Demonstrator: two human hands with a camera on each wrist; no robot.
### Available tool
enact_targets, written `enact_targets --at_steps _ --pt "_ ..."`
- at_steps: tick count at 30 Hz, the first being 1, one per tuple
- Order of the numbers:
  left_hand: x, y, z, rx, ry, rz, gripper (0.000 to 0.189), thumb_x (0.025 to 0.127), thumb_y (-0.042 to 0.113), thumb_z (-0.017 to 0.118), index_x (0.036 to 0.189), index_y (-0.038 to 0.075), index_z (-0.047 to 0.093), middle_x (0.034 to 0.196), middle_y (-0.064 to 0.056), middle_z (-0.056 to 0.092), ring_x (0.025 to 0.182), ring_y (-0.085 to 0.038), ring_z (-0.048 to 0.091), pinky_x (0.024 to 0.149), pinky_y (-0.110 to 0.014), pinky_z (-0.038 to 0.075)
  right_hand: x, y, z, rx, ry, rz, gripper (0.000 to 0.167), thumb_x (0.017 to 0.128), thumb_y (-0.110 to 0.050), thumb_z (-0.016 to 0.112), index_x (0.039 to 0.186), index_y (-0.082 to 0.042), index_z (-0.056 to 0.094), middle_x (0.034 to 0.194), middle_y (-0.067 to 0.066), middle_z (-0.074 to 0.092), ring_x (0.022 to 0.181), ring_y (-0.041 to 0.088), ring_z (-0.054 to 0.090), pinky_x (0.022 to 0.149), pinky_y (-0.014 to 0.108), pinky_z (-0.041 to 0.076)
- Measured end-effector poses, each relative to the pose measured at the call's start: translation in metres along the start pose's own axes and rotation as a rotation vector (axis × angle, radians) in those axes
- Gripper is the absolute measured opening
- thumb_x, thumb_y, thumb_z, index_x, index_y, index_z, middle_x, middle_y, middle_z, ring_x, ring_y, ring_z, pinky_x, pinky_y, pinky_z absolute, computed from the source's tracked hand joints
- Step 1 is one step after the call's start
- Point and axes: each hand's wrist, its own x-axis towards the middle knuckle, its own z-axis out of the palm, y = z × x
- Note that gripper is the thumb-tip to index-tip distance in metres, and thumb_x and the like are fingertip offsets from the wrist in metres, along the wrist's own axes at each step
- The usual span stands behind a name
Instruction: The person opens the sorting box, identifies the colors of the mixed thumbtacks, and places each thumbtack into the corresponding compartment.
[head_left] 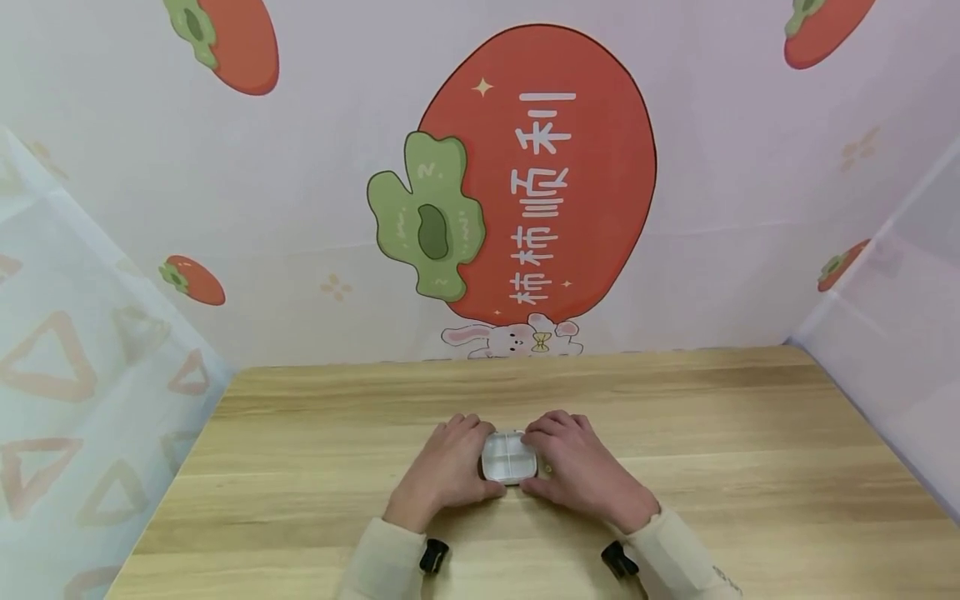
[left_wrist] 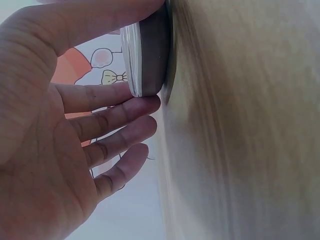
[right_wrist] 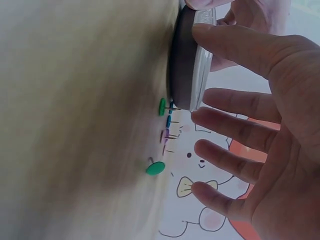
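A small, shallow compartment box [head_left: 509, 457] lies on the table, its pale inside split by crossed dividers. In the wrist views its side looks dark below and clear or white along the top edge. My left hand [head_left: 448, 467] grips its left side, thumb at the near edge and fingers at the far edge. From the opposite side my right hand [head_left: 577, 462] holds it the same way, with the thumb [right_wrist: 235, 44] against the upper edge. The lower fingers of both hands spread away from the box.
Beside the box, close to my right hand, lie several thumbtacks: a green one [right_wrist: 155, 168] nearest, another green one [right_wrist: 162, 107], and blue and pink ones behind. A printed cloth backdrop [head_left: 315, 183] rises behind the wooden table [head_left: 720, 433]. Black clips [head_left: 433, 556] sit at both cuffs.
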Motion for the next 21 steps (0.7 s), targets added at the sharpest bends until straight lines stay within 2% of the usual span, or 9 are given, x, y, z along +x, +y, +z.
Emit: enact_targets --at_steps 12,21 --pt "-0.0009 -0.0024 0.0018 -0.027 0.002 0.014 0.067 0.074 0.044 0.089 0.123 0.006 0.064 0.111 -0.004 0.062 0.101 -0.023 0.054 0.092 -0.046 0.046 0.0024 -0.0012 0.0000 -0.022 -0.031 0.002 0.049 0.078 -0.041 0.088 0.113 -0.009 0.074 0.115 0.000 0.067 0.115 0.024 0.053 0.099 0.054 0.039" --pt "0.0010 -0.0019 0.0001 -0.019 0.007 0.009 0.069 0.074 0.043 0.089 0.126 0.005 0.063 0.114 -0.006 0.062 0.105 -0.025 0.054 0.094 -0.047 0.045 0.0051 -0.0004 -0.0002 -0.044 -0.020 -0.009 0.050 0.078 -0.040 0.088 0.114 -0.008 0.074 0.116 0.002 0.068 0.116 0.025 0.054 0.099 0.054 0.039"
